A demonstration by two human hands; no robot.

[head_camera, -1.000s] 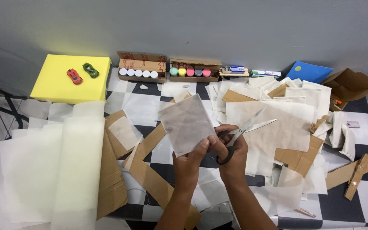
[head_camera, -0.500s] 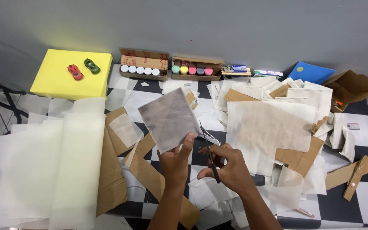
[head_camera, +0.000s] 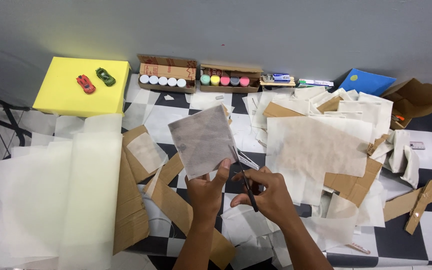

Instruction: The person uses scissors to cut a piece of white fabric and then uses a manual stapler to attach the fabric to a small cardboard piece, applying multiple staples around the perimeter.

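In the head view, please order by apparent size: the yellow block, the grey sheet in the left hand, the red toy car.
1. Yellow block, though it lies farther from the camera.
2. Grey sheet, held nearer, in the left hand; this gap is unsure.
3. Red toy car, clearly smallest.

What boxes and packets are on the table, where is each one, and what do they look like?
Left cardboard box: back edge by the wall, brown, open, a row of white lids inside.
Second cardboard box: right of it, brown, with green, yellow, grey and pink lids.
Small flat packets: further right, blue and white.
Long packet: beside them, white, thin.
Open brown carton: far right corner.
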